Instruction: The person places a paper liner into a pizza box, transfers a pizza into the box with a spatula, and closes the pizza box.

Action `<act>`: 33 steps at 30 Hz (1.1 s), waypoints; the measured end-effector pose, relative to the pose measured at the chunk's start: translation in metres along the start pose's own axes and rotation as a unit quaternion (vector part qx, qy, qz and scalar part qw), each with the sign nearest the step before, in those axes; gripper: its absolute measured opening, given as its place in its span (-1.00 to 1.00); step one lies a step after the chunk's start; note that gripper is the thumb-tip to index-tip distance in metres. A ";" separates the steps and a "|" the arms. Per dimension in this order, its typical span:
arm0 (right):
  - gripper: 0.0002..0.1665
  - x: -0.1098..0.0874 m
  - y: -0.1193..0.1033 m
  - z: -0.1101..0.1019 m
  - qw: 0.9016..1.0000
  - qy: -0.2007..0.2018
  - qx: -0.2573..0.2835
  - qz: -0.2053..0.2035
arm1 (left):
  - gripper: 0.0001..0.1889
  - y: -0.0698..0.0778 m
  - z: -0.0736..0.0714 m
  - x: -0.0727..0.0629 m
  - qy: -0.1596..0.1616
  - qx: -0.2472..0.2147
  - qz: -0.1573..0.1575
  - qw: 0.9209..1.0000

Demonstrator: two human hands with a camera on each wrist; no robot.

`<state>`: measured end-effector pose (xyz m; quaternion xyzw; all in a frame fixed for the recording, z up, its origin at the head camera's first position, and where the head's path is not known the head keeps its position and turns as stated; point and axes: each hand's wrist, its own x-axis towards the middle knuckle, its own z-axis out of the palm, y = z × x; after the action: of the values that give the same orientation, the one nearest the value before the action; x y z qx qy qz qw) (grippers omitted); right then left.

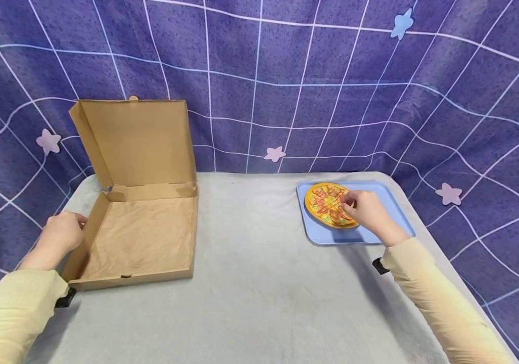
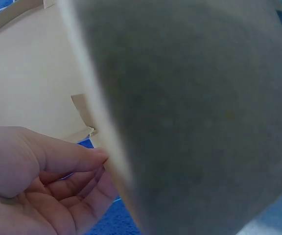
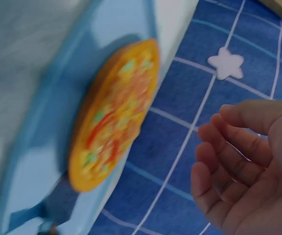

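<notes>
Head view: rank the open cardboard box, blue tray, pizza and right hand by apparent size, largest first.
1. Open cardboard box
2. Blue tray
3. Pizza and right hand: unranked; they look similar, and the hand partly covers the pizza.

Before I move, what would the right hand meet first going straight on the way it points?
Most likely the pizza on the tray. The right hand points toward it, and the right wrist view shows a gap between them; how deep is unclear.
</notes>
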<state>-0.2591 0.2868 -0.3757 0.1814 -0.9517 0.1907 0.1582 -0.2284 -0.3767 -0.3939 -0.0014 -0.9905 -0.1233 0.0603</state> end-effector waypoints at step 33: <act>-0.57 -0.058 0.076 -0.005 0.982 -0.069 -0.090 0.148 | -0.78 0.056 -0.005 -0.001 -0.050 0.040 0.057 0.996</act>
<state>-0.2375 0.3707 -0.4156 0.0362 -0.9899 0.1126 0.0776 -0.2262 -0.3241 -0.3756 -0.0615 -0.9948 -0.0797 0.0180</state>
